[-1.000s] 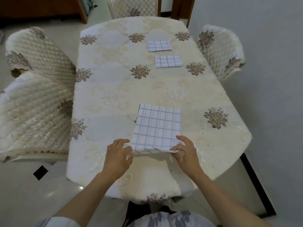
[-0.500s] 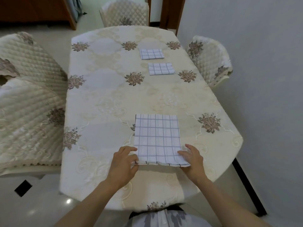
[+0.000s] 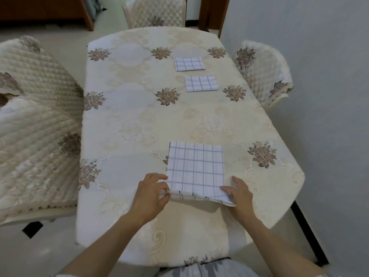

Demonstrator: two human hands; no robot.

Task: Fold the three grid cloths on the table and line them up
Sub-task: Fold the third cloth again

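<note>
Hands pinching near cloth point(image 3: 195, 168) corners, left hand point(image 3: 150, 194), right hand point(image 3: 239, 196), edge seemingly lifted, two folded cloths point(image 3: 189, 64) point(image 3: 200, 83) beyond on table point(image 3: 129, 116).

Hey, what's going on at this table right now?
A person is folding grid cloths on a table. Both hands pinch the near edge of the near cloth, the left hand at its left corner and the right hand at its right corner, lifting that edge slightly. Two smaller cloths, the far cloth and the middle cloth, already lie folded farther up the table, one behind the other.
</note>
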